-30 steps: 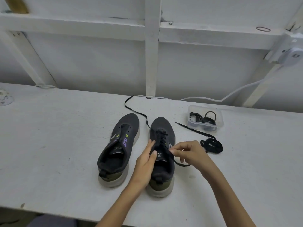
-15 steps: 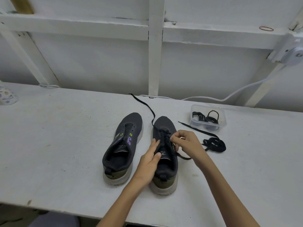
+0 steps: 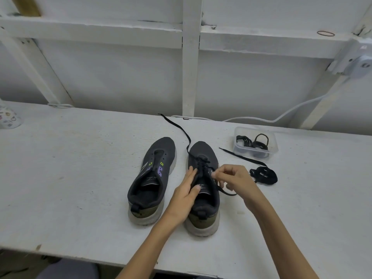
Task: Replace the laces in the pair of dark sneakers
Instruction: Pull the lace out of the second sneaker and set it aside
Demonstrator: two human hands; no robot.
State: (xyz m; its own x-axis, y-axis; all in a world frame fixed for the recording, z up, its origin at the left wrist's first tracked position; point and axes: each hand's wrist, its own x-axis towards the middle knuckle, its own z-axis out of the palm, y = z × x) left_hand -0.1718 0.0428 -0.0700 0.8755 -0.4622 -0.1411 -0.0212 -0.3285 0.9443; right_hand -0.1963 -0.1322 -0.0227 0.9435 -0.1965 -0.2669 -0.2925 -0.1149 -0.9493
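Head view only.
- White painted surface (image 3: 80, 178) carries both shoes side by side, toes pointing away from the person.
- Unlaced dark grey mesh sneaker with an olive heel (image 3: 155, 168) is on the view's left, eyelets bare and tongue exposed.
- Part-laced sneaker (image 3: 203, 152), same make, sits just beside it.
- Black flat lace (image 3: 201, 163) is threaded through its lower eyelets. One tail runs past the toe toward the wall; the other loops out onto the surface under the right wrist.
- Left hand (image 3: 185, 196): fingers straight, laid along that sneaker's left eyelet flap, thumb on the tongue. Pressing, not gripping.
- Right hand (image 3: 235, 178): fingertips pinch the lace at the right-side eyelets.
- Bundled black lace (image 3: 263, 175) lies loose to the right of that hand, its tail reaching toward a clear plastic tub (image 3: 274, 144) holding black coiled items.
- White cable (image 3: 249, 117) runs along the back edge.
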